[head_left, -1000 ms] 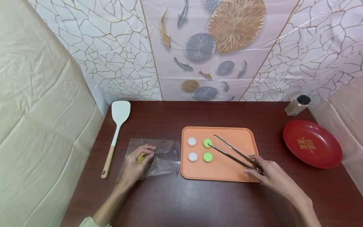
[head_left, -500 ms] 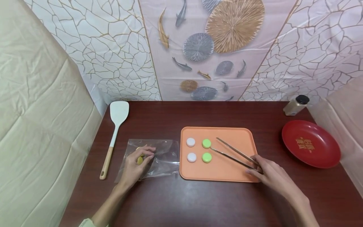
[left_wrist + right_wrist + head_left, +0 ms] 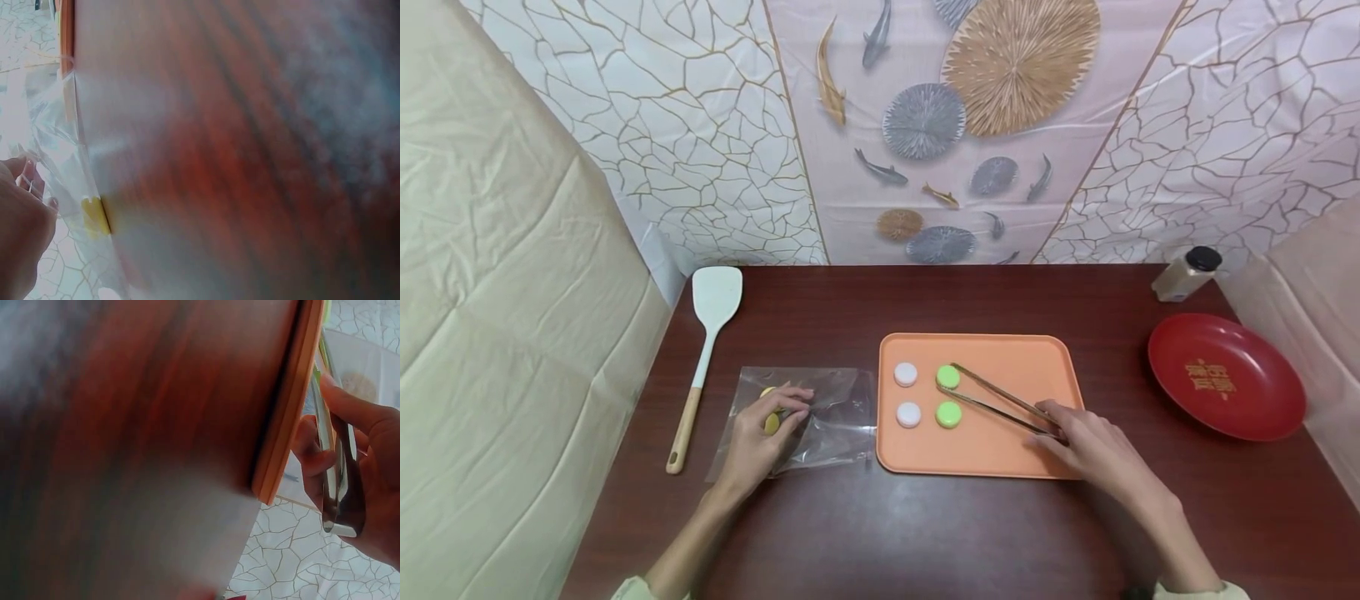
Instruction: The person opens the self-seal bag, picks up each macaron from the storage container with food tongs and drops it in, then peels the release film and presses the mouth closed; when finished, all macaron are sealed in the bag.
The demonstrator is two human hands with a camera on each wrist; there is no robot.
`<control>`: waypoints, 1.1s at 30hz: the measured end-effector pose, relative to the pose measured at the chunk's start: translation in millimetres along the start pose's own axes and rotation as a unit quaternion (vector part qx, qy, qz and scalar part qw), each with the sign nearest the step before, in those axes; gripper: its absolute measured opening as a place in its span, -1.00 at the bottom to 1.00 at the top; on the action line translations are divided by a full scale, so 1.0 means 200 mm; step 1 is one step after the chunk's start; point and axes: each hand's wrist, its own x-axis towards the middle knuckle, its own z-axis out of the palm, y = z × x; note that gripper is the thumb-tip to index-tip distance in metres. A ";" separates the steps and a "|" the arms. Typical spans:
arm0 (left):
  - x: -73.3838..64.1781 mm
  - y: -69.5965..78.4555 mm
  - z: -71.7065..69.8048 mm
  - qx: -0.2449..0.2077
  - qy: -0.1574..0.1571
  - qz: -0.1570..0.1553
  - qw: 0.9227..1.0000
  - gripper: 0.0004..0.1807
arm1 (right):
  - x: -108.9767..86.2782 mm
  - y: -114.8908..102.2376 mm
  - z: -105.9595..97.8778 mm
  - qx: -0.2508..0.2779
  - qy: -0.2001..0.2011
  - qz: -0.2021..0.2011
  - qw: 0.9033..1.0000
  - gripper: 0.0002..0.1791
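Note:
My right hand (image 3: 1097, 450) grips metal tongs (image 3: 997, 409) over the orange tray (image 3: 977, 460); in the right wrist view the tongs' bent end (image 3: 340, 529) lies against the palm. The tong tips stand on either side of the far green macaron (image 3: 948, 377). Nearer me sits a second green macaron (image 3: 948, 415), and to the left are two white ones, one far (image 3: 906, 374) and one near (image 3: 908, 414). My left hand (image 3: 758, 437) pinches the film of a clear plastic bag (image 3: 838, 429), lifting it. Yellow pieces (image 3: 772, 423) show inside the bag, partly hidden by the fingers.
A white spatula (image 3: 706, 354) with a wooden handle lies at the left. To the right are a red plate (image 3: 1247, 383) and a tilted jar (image 3: 1183, 277) with a black lid. Fabric-covered walls close off the back and both sides.
My right hand has moved the tongs leftward, and their tips have gone from right of the far green macaron to either side of it. The left hand stays at the bag.

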 end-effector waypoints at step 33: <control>-0.01 0.00 -0.01 -0.008 0.007 -0.013 1.000 -0.71 | 0.07 -0.30 0.00 0.066 -0.021 -0.146 0.987 -0.82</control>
